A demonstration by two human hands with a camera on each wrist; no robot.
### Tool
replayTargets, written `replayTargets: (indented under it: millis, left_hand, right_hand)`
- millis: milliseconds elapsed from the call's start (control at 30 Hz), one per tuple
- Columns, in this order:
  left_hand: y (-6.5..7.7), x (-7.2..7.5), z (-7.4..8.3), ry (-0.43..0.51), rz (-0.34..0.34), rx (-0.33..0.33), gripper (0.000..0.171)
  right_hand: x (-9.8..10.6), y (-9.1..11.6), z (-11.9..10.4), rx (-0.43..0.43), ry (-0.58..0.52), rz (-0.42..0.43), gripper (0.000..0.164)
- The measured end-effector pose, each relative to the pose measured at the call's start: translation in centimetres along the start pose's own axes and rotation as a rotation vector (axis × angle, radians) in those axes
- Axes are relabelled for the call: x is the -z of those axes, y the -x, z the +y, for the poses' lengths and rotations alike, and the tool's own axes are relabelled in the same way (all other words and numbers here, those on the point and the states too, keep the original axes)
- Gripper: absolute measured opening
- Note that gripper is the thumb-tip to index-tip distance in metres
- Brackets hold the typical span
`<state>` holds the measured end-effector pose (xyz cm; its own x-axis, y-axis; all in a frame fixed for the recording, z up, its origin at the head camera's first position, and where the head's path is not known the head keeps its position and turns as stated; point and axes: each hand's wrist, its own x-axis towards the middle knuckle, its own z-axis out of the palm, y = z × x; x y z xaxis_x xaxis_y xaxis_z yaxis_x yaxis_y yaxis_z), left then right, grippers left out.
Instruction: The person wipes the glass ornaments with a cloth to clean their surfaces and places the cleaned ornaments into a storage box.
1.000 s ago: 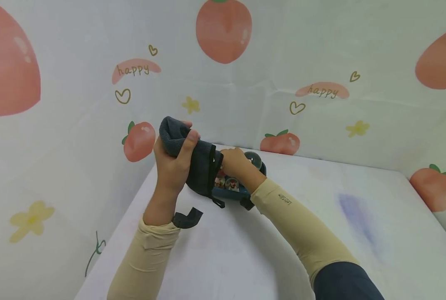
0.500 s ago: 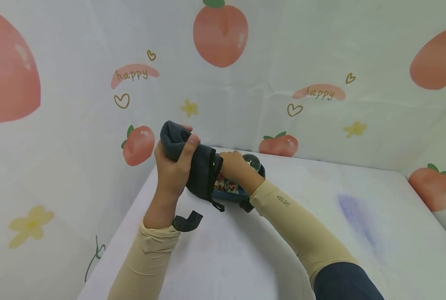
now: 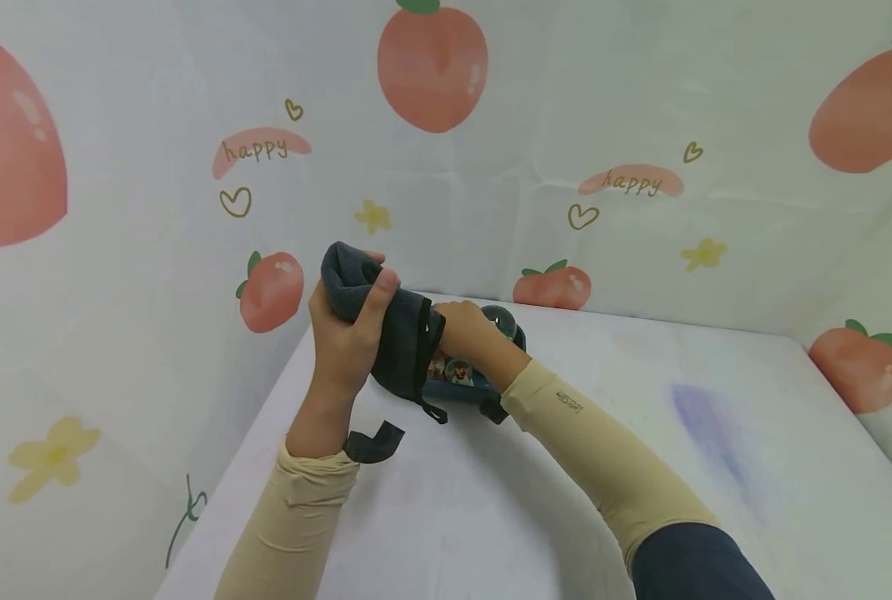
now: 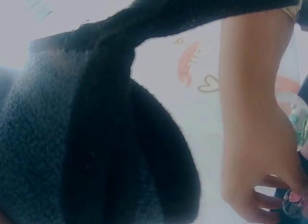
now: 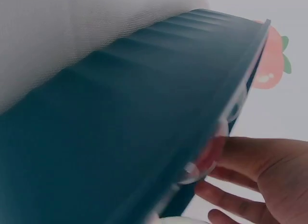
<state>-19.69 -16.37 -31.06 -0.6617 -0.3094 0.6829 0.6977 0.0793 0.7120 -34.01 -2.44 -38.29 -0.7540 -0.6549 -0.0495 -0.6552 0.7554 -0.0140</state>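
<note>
My left hand [image 3: 344, 342] holds up a dark grey towel [image 3: 397, 342] with black edging and a hanging loop, its thumb pressed over the folds. In the left wrist view the towel [image 4: 38, 127] fills the left side. To its right, my right hand [image 3: 468, 329] reaches over a dark blue basket [image 3: 453, 390] of small clear snow globes. Thumb and fingers of this right hand [image 5: 284, 176] pinch a globe with red inside [image 5: 207, 156] at the basket's rim. One globe with a figurine [image 3: 458, 372] shows at the front; the towel and right hand hide others.
A larger clear globe [image 3: 498, 319] sits at the basket's back right. The white table [image 3: 446, 517] bears a purple smudge [image 3: 716, 433] on the right. Behind stands a white wall sheet [image 3: 521, 125] with peach prints. A black strap [image 3: 374, 442] hangs from the left wrist.
The whole view shifts slightly as the head camera moves. Both hands, the towel and the basket keep almost the same places relative to each other.
</note>
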Motion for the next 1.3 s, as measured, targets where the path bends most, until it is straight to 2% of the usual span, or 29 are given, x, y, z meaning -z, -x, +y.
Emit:
replayTargets:
  millis: [67, 200, 300, 467, 667, 867, 1033, 1167, 1300]
  left_hand:
    - [0.0, -0.1, 0.1, -0.006, 0.003, 0.005, 0.041]
    - [0.1, -0.4, 0.1, -0.003, 0.009, 0.025, 0.034]
    - [0.2, -0.5, 0.1, 0.006, 0.004, 0.045, 0.030]
    - [0.3, -0.8, 0.0, -0.002, -0.019, 0.075, 0.034]
    - [0.6, -1.1, -0.2, -0.036, -0.048, 0.098, 0.036]
    - [0.9, -1.7, -0.4, -0.044, -0.078, 0.125, 0.036]
    - [1.4, -2.5, -0.3, -0.065, -0.127, 0.137, 0.032]
    - [1.7, -3.1, -0.2, -0.085, -0.182, 0.146, 0.034]
    - [2.0, -3.5, -0.2, -0.098, -0.256, 0.149, 0.035]
  right_hand:
    - [0.5, 0.7, 0.0, 0.022, -0.006, 0.030, 0.019]
    - [1.8, 2.6, 0.2, 0.147, 0.032, 0.128, 0.006]
    - [2.7, 4.0, 0.7, 0.208, 0.062, 0.195, 0.009]
    - [3.7, 6.6, 1.9, 0.188, 0.012, 0.280, 0.025]
    - [3.7, 10.3, 3.7, 0.240, -0.100, 0.466, 0.027]
    - [3.4, 14.0, 4.8, 0.253, -0.176, 0.530, 0.027]
    - [3.1, 16.8, 6.0, 0.282, -0.220, 0.635, 0.035]
    - [3.1, 18.4, 6.9, 0.249, -0.260, 0.663, 0.035]
    - [3.0, 20.0, 7.5, 0.166, -0.302, 0.640, 0.034]
